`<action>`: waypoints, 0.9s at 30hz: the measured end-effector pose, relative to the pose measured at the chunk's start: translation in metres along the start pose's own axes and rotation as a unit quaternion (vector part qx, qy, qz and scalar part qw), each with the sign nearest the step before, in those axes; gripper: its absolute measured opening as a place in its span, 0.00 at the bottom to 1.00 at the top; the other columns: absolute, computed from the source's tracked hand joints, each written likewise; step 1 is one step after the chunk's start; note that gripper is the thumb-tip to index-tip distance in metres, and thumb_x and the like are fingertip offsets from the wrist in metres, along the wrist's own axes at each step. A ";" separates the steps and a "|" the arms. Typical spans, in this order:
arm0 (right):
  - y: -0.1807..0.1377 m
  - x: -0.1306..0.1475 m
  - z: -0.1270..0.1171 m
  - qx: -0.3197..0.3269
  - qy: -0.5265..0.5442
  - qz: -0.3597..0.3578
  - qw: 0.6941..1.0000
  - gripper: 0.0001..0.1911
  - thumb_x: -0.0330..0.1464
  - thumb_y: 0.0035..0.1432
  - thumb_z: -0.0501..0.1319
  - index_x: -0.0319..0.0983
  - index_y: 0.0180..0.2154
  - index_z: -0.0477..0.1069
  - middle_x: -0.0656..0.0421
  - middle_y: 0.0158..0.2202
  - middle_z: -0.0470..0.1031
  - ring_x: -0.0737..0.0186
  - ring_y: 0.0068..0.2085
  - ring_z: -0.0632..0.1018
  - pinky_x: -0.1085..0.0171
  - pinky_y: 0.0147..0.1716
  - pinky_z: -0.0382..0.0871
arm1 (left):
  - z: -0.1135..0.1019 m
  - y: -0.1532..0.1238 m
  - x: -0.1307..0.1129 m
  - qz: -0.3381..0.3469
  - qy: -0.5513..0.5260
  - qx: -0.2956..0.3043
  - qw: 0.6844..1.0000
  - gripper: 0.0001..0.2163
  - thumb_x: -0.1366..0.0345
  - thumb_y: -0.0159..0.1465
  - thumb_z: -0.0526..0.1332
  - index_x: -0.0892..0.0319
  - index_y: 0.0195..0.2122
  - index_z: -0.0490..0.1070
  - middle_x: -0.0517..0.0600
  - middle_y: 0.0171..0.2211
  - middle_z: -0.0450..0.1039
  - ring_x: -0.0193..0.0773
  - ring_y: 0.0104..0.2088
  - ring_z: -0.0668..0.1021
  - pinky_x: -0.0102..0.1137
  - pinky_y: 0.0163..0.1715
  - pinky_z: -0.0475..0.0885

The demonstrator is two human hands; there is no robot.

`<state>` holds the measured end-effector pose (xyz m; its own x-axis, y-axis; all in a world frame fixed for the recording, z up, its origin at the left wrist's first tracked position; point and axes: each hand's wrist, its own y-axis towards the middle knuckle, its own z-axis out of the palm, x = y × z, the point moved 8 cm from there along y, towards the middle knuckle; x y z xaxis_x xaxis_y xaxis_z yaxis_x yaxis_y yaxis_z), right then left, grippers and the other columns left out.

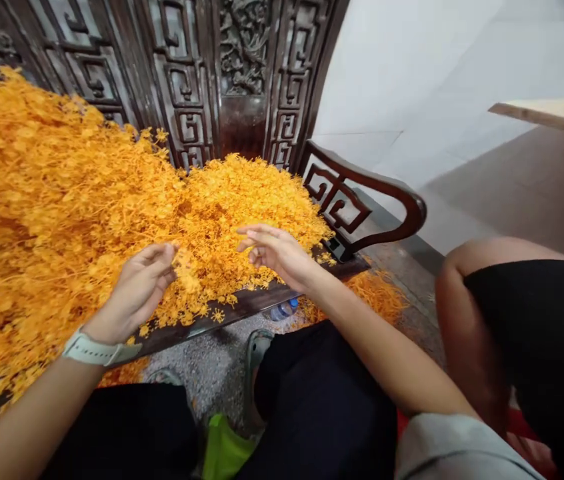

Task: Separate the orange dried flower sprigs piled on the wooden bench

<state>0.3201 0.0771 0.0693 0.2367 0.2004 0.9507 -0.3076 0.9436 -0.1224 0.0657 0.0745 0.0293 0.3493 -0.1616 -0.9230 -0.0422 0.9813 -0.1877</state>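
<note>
A big heap of orange artificial flower sprigs point(77, 193) covers the seat of a dark carved wooden bench point(267, 297). My left hand point(145, 283), with a pale watch band on the wrist, is over the front of the heap. Its thumb and fingers come together at the tips; blurred orange blossoms lie right beside them, and I cannot tell whether a sprig is pinched there. To the right, my right hand point(279, 253) hovers above the smaller mound, fingers apart and bent a little, with nothing visible in them.
The bench's curved armrest point(412, 210) rises at the right, its carved back point(242, 120) behind the heap. Orange bits point(377, 293) and a blue-capped bottle point(285, 309) are on the floor. Another person's knee point(467, 267) is close on the right, below a wooden board edge point(547, 117).
</note>
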 end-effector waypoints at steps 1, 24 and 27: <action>0.000 -0.005 0.006 0.004 -0.050 -0.013 0.999 0.20 0.45 0.62 0.72 0.40 0.48 0.75 0.56 0.41 0.80 0.69 0.31 0.74 0.67 0.30 0.69 | 0.005 -0.002 0.000 0.006 -0.003 0.005 1.000 0.17 0.61 0.51 0.83 0.60 0.33 0.78 0.48 0.40 0.77 0.26 0.30 0.74 0.18 0.22 0.70; -0.040 0.018 0.089 0.080 -0.348 -0.395 0.847 0.09 0.31 0.71 0.64 0.38 0.34 0.72 0.60 0.31 0.72 0.66 0.33 0.72 0.63 0.37 0.65 | 0.046 -0.027 -0.003 0.085 0.033 0.122 0.988 0.13 0.64 0.51 0.80 0.60 0.30 0.77 0.46 0.29 0.76 0.30 0.28 0.75 0.27 0.30 0.72; -0.062 0.015 0.116 0.169 -0.299 -0.359 0.868 0.09 0.29 0.71 0.62 0.40 0.35 0.72 0.59 0.32 0.75 0.64 0.35 0.75 0.63 0.38 0.69 | 0.040 -0.019 -0.005 0.099 0.050 0.104 0.988 0.09 0.71 0.54 0.74 0.60 0.27 0.73 0.47 0.29 0.75 0.30 0.28 0.74 0.27 0.29 0.69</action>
<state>0.2357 -0.0088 0.1237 -0.0104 -0.6755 0.7372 -0.5560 0.6167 0.5573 0.1018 0.0609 0.0506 0.2595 0.0369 -0.9650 0.0954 0.9934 0.0636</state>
